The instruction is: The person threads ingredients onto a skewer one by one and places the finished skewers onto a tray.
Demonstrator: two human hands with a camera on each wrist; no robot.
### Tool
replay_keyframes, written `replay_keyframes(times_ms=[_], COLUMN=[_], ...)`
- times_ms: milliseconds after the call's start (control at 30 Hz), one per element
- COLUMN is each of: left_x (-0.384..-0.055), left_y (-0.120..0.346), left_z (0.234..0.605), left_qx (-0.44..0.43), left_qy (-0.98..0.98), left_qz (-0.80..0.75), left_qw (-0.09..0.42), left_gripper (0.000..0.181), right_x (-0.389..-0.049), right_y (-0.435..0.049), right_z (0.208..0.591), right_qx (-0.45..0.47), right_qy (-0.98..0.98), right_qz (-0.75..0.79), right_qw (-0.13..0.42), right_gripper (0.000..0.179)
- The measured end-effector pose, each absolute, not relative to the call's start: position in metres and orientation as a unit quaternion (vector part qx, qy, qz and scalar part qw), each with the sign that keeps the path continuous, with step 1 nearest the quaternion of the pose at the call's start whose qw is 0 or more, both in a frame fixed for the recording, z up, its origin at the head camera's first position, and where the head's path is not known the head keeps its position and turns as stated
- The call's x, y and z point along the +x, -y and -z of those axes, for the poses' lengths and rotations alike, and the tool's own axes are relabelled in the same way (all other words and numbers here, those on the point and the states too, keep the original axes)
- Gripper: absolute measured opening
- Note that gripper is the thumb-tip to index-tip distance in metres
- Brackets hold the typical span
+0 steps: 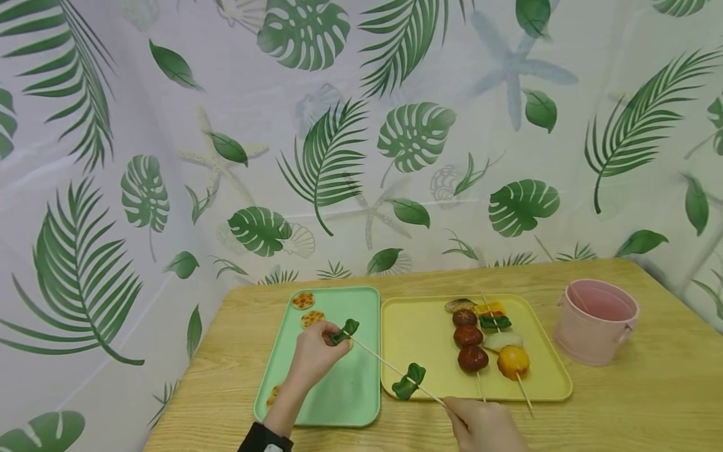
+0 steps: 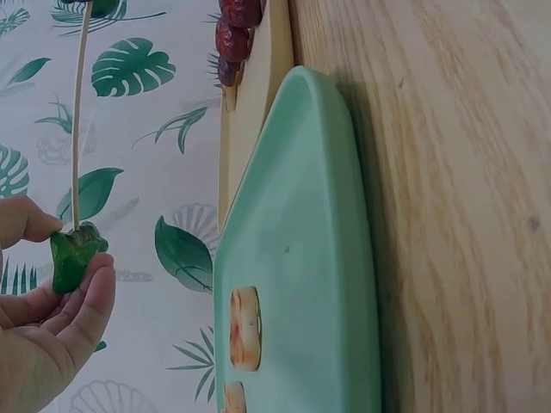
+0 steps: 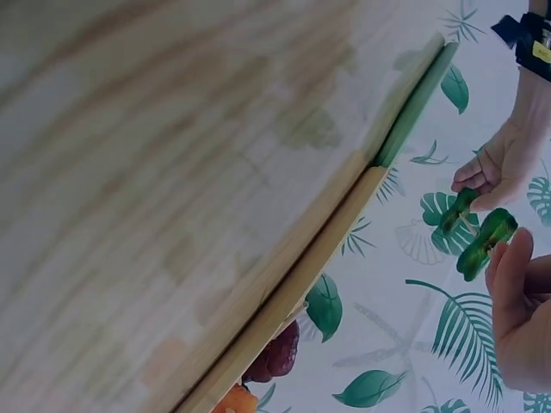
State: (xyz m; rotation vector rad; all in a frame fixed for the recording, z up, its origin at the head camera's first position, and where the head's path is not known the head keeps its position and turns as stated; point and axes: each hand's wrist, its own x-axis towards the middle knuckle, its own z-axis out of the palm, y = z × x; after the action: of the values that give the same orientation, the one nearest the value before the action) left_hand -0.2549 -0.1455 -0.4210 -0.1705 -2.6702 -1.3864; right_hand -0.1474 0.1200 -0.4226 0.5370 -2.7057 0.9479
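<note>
On my feed, a wood-grained surface [image 1: 226, 364] stands against a hanging [image 1: 480, 81] printed with leaves and starfish. It carries a green tray [image 1: 344, 389], a yellow tray [image 1: 418, 320] of skewered food and a pink bucket [image 1: 590, 336]. I have the left hand [image 1: 319, 355] pinching a green piece [image 1: 351, 326] at one end of a raised skewer [image 1: 384, 362]; the right hand [image 1: 486, 427] grips the other end, a second green piece [image 1: 409, 381] between them.
</note>
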Motion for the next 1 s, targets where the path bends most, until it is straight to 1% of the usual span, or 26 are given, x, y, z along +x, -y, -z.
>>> replay_keyframes(times_ms=[133, 200, 233, 300, 433, 533, 767, 1000], left_x=[-0.256, -0.255, -0.255, -0.255, -0.254, -0.253, -0.254, -0.254], left_y=[0.144, 0.143, 0.142, 0.142, 0.141, 0.141, 0.142, 0.138], left_z=[0.422, 0.421, 0.421, 0.420, 0.417, 0.415, 0.411, 0.407], left_qx=[-0.057, -0.057, -0.057, -0.056, -0.056, -0.054, -0.047, -0.060], left_qy=[0.884, 0.885, 0.886, 0.887, 0.889, 0.888, 0.881, 0.883], left_qz=[0.460, 0.458, 0.457, 0.454, 0.449, 0.452, 0.466, 0.459], left_qw=[0.060, 0.060, 0.061, 0.064, 0.071, 0.073, 0.074, 0.080], left_gripper=[0.025, 0.025, 0.025, 0.025, 0.026, 0.027, 0.028, 0.025], right_x=[-0.144, -0.144, -0.145, -0.146, -0.150, -0.151, -0.154, -0.155], right_y=[-0.114, -0.115, -0.115, -0.116, -0.120, -0.122, -0.120, -0.124], right_z=[0.428, 0.430, 0.430, 0.428, 0.421, 0.416, 0.406, 0.403], right_qx=[0.203, 0.218, 0.216, 0.216, 0.195, 0.177, 0.177, 0.153], right_qy=[0.907, 0.896, 0.897, 0.899, 0.901, 0.898, 0.893, 0.867], right_qz=[-0.286, -0.277, -0.275, -0.286, -0.352, -0.386, -0.409, -0.474], right_qw=[0.234, 0.270, 0.270, 0.250, 0.163, 0.117, 0.064, -0.004], right_gripper=[0.024, 0.028, 0.027, 0.023, 0.013, 0.012, 0.012, 0.015])
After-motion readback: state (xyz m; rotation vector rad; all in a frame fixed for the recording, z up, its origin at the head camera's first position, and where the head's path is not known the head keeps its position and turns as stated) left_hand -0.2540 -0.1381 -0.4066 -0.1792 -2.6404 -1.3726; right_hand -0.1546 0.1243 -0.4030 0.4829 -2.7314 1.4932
